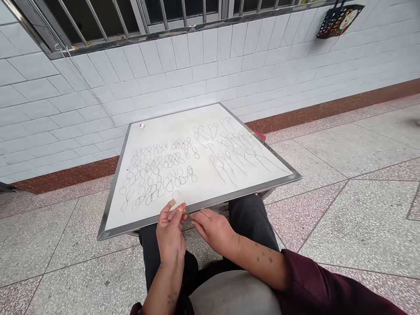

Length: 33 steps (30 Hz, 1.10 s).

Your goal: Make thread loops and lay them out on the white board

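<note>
At the near edge of a white table [203,192], my left hand [171,227] pinches a thin wire [187,213] between thumb and fingers, with a tan wrap around one fingertip. My right hand [213,227] is closed on the other end of the same wire, just to the right. A faint loop of wire shows above my left fingertips. On the table's left half lie several rows of thin wires bent into figure-eight loops [152,192]. Several wires with one loop and long straight tails [226,164] lie on the right half.
A small red and white object [142,126] sits at the table's far left corner. Behind the table stands a white tiled wall [197,70] with a barred window. A dark patterned bag [339,21] hangs at the upper right. Something red [260,137] shows beyond the table's right edge.
</note>
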Available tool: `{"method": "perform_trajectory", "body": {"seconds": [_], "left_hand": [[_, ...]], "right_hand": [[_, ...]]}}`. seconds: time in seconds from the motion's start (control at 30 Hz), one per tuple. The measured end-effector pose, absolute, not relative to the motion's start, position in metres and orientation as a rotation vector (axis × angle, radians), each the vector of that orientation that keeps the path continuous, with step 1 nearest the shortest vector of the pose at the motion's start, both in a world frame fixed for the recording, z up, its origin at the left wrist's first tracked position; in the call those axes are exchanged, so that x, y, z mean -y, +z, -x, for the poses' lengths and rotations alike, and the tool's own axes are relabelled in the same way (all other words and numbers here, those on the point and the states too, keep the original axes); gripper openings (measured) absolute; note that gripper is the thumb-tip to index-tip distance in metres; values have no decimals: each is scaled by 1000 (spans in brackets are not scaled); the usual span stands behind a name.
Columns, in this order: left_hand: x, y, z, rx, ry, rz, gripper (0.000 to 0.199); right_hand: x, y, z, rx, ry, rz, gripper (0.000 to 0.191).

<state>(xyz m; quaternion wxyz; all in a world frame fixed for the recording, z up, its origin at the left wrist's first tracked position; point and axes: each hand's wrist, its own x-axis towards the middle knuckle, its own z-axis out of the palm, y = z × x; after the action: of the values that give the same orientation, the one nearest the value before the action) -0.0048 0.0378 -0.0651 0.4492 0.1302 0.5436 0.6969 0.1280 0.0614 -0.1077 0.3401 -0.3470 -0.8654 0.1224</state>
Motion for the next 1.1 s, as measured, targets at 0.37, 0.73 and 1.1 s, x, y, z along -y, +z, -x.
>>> {"method": "perform_trajectory", "body": {"seconds": [0.37, 0.73, 1.1], "left_hand": [[-37, -73, 7, -1284, 1621, -456, 52], [-44, -95, 27, -1422, 1478, -527, 55], [-55, -134, 64, -1529, 1416, -521, 64]], "right_hand": [[-69, -113, -128, 2229, 308, 973, 15], [-124, -114, -137, 2332, 176, 1324, 8], [-250, -96, -135, 2372, 219, 1715, 13]]}}
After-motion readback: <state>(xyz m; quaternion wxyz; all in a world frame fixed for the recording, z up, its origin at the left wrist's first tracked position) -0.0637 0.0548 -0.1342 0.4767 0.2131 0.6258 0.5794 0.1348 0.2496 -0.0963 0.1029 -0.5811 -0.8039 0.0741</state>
